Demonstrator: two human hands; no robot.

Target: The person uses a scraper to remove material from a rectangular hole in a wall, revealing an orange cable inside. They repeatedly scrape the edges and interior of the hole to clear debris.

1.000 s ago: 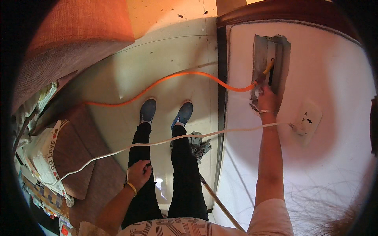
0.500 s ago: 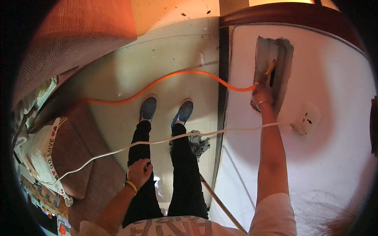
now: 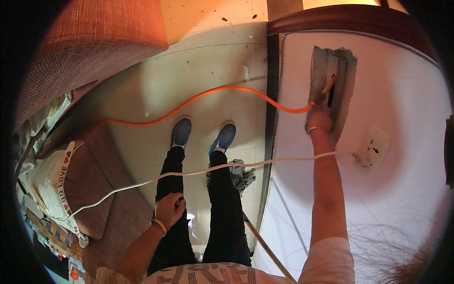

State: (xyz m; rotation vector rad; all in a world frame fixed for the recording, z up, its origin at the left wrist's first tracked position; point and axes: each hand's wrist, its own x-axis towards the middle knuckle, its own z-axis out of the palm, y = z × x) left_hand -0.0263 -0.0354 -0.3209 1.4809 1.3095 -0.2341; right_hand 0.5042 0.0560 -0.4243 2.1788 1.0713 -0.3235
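My right hand (image 3: 320, 121) reaches into a rough-edged recess (image 3: 347, 71) in the white wall. Its fingers are closed at the end of an orange hose (image 3: 231, 88) and are partly hidden. There the hose meets a small dark fitting (image 3: 320, 98) and a short yellow pipe (image 3: 329, 85), which enters a dark slot in the recess's grey back. In front of my left thigh is my left hand (image 3: 169, 208), its fingers curled. Something dark shows beside the thumb; whether it is an object or the black trousers behind is unclear.
A white cable (image 3: 217, 167) crosses before my legs to a plug in a wall socket (image 3: 377, 146). A mop (image 3: 242, 177) rests on the floor by my right foot. A brown sofa (image 3: 120, 203) with a white cloth (image 3: 49, 177) stands left; reddish upholstery (image 3: 109, 23) fills the upper left.
The whole view has shifted slightly, moving the wall and floor a little rightward and down. My right hand stays at the hose end; my left hand keeps its curled pose.
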